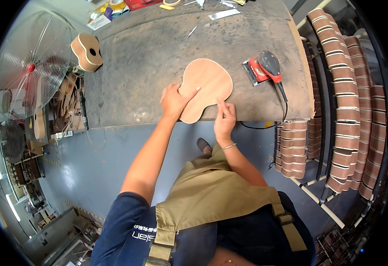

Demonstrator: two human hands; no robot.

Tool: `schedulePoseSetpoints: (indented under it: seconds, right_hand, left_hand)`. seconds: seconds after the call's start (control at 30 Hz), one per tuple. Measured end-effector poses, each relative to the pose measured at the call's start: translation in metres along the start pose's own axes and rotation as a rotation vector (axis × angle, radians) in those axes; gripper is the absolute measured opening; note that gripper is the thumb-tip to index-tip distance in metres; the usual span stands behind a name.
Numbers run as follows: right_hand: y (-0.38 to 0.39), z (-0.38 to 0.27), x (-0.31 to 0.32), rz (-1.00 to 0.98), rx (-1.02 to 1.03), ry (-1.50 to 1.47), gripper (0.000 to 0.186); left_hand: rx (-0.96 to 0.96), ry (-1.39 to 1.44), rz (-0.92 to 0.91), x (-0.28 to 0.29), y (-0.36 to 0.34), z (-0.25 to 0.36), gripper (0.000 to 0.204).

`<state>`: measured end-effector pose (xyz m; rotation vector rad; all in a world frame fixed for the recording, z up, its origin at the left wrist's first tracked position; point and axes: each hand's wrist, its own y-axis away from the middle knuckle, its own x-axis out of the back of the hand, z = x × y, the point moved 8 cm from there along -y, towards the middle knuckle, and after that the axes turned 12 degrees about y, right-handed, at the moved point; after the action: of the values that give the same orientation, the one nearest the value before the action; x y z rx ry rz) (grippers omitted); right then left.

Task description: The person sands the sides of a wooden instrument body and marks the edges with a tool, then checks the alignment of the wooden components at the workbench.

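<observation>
A khaki apron [216, 190] covers the wearer's front, and beyond it both bare hands meet at a ukulele body [212, 76], which lies plain face up on the workbench [136, 84], its narrower end at the front edge. The right hand [225, 117] has its fingertips drawn together at the right side of the waist; whether they pinch the rim or only touch it, I cannot tell. The left hand [173, 101] clasps the opposite side, thumb stretched over the face, fingers at the side wall.

The body looks light and stiff, with thin wood that would likely dent or scratch under a hard squeeze; its smooth face may slide a little under dry fingers. The inward curves of the waist seem the surest hold, with thumbs spread flat.

To the right sits a red-and-black sander [267, 67], its cord [260, 127] looping past the bench edge. Farther off are a pencil-like stick [192, 31], another ukulele body with a sound hole [81, 49], and a large caged fan [32, 66].
</observation>
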<state>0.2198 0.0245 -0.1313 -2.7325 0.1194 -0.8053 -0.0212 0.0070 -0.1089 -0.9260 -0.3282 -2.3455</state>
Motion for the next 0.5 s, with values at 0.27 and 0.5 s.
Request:
schedulePoseSetpoints:
  seconds: [0.27,0.5]
  right_hand:
    - [0.034,-0.024,-0.029,-0.266,0.095,-0.019,0.028]
    - [0.039,-0.024,-0.021,-0.488,0.069,-0.16,0.034]
  left_hand:
    - [0.03,-0.022,-0.06,-0.002,-0.003,-0.002,0.08]
    - [0.042,-0.042,-0.071,0.0,-0.002,-0.001,0.081]
